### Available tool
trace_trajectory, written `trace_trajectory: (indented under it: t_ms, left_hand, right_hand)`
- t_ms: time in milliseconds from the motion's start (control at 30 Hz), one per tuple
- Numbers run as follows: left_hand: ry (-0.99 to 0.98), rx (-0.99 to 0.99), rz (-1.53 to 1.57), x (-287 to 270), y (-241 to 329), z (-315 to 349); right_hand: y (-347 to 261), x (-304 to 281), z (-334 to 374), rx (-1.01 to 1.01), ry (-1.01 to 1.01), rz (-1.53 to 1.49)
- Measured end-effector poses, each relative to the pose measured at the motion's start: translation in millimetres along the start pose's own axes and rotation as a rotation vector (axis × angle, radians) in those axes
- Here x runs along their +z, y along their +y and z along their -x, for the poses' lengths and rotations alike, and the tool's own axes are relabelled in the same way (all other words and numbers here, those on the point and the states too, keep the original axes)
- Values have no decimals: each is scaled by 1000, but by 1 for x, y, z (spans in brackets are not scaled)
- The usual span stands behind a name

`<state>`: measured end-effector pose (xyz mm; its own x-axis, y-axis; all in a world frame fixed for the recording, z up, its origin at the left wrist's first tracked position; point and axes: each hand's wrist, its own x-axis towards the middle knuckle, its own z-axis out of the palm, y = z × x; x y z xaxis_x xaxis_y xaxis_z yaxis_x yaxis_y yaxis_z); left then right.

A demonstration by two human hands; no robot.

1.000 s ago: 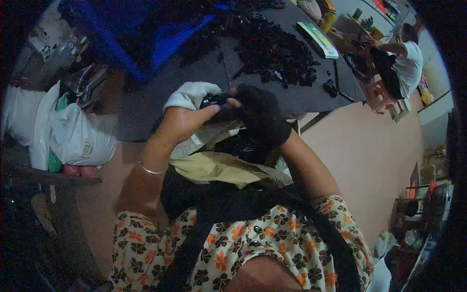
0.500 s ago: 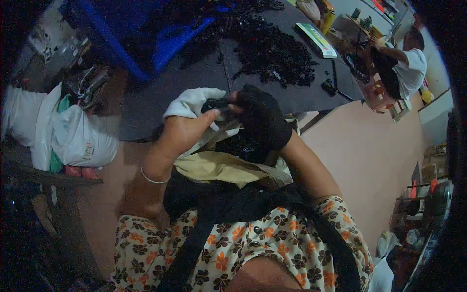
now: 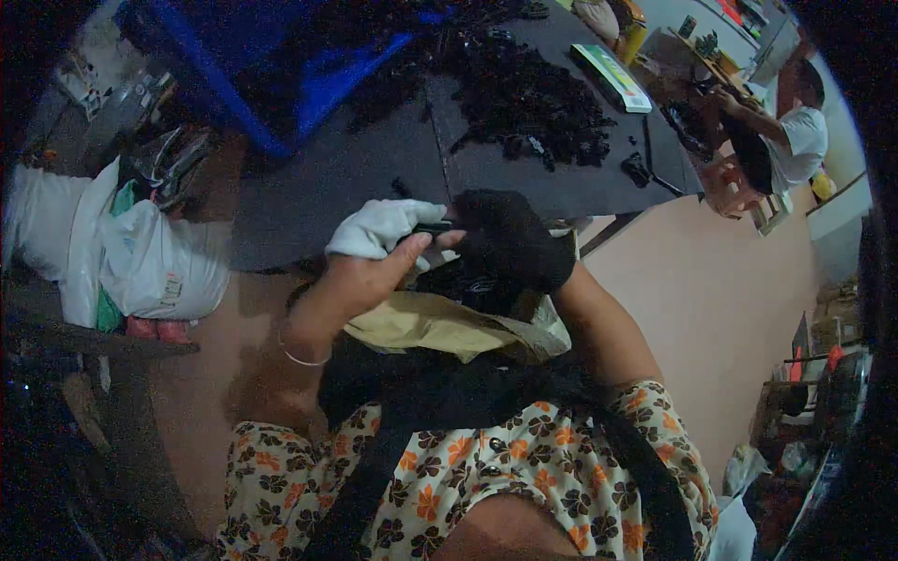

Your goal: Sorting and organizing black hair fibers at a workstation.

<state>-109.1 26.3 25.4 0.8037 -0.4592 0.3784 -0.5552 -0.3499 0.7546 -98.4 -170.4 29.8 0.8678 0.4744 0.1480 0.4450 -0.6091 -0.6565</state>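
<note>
My left hand (image 3: pixel 379 238), in a white glove with the thumb bare, is closed on a small black part (image 3: pixel 433 227). From the other side my right hand (image 3: pixel 514 238), in a black glove with bare fingertips, pinches the same part. Its exact kind is too dark and small to make out. Both hands are close together over the near edge of the dark table (image 3: pixel 327 182). Below them, at my lap, an open bag with a yellowish side (image 3: pixel 440 323) holds black items (image 3: pixel 482 283). A little black piece (image 3: pixel 400 188) lies on the table just beyond my left hand.
A heap of small black parts (image 3: pixel 533 103) covers the table's far middle, beside a blue bin (image 3: pixel 271 131). A green-white box (image 3: pixel 610 78) lies at the far right. White sacks (image 3: pixel 159 257) stand at left. Another person (image 3: pixel 800 136) works at far right.
Both hands have come a little nearer to me and slightly right, still together on the black part. The small piece on the table beyond my left hand now shows.
</note>
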Motion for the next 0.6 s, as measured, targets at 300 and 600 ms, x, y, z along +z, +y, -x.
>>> trace_trajectory:
  t_ms: [300, 600]
  left_hand:
    - [261, 343, -641, -52, -99, -86]
    - [-9, -207, -951, -39, -122, -117]
  right_hand:
    - [23, 14, -18, -391, 195, 273]
    - [2, 42, -61, -185, -7, 481]
